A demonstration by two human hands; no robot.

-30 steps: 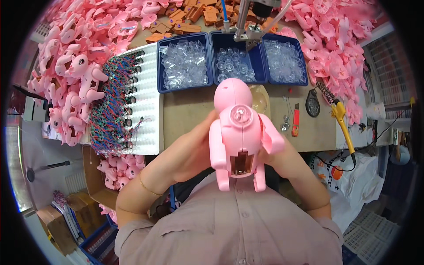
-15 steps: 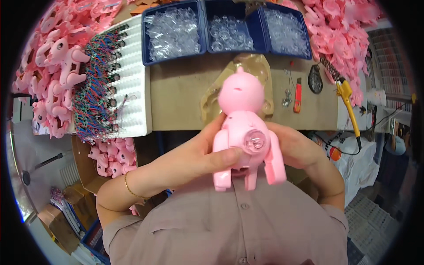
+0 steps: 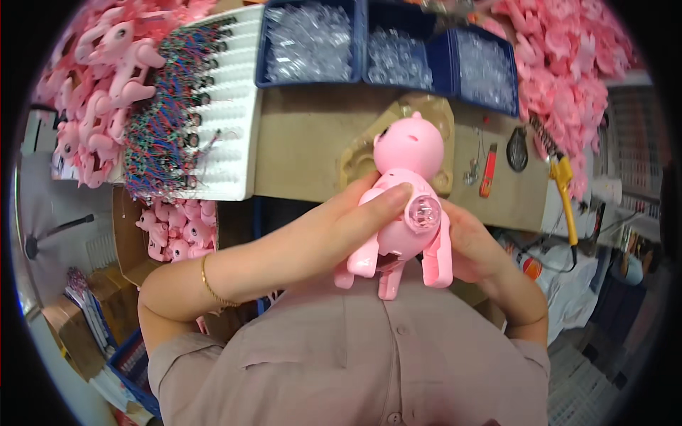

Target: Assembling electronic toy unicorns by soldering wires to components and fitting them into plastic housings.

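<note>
Between my two hands is a pink plastic toy pony [image 3: 394,238], held above my lap at the table's near edge. Its round head points away from me and its legs hang toward me. A clear round dome [image 3: 425,214] sits in its body. My left hand [image 3: 366,216] is closed on the pony's left side, its thumb lying across the body beside the dome. My right hand [image 3: 465,245] grips the other side, fingers partly hidden behind the legs. Just beyond the pony, a translucent yellowish moulded tray [image 3: 359,157] lies on the table [image 3: 305,135].
Blue bins [image 3: 312,84] of clear plastic parts line the back. At left, a white foam tray [image 3: 238,128] carries wired components [image 3: 160,128] beside pink pony shells [image 3: 114,78]. To the right are a red cutter [image 3: 488,170], a yellow-handled soldering iron [image 3: 565,188] and more pink parts [image 3: 561,92].
My left thumb has slid up the pony's body, away from the legs. The pony has tilted a little, and the whole view has shifted.
</note>
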